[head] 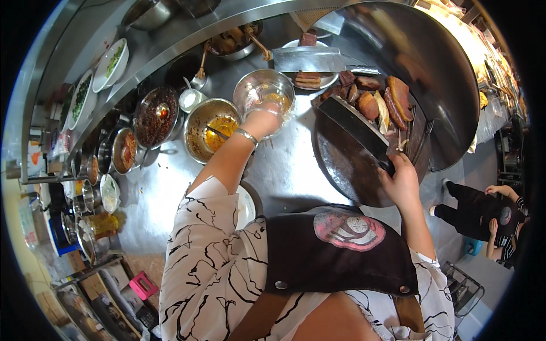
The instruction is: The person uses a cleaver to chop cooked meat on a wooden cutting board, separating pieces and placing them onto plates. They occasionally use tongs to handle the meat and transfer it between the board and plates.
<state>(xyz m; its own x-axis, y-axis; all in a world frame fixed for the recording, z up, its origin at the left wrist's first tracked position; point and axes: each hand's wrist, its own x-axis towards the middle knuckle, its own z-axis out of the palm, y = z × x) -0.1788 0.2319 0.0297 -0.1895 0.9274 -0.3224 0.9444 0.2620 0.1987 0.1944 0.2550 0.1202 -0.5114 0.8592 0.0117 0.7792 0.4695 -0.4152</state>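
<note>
My left hand (265, 119) reaches into a steel bowl (245, 83) at the upper middle, with thin clear plastic about its fingers. What the fingertips touch is hidden. A second steel bowl (194, 143) with orange oily sauce and a utensil stands just left of my wrist. My right hand (400, 178) grips the handle of a dark-bladed cleaver (356, 127), which lies slantwise over a round chopping board (349, 179). Beyond the blade are pieces of cured meat (367, 105), a sausage (394, 108) and metal forks (423, 140).
Another cleaver (307, 59) rests across a white plate (328, 81) with meat blocks. A large curved metal sheet (448, 85) rises behind the board. At left stand a chili-filled bowl (153, 123) and a white-powder jar (187, 99). Another person (482, 209) is at far right.
</note>
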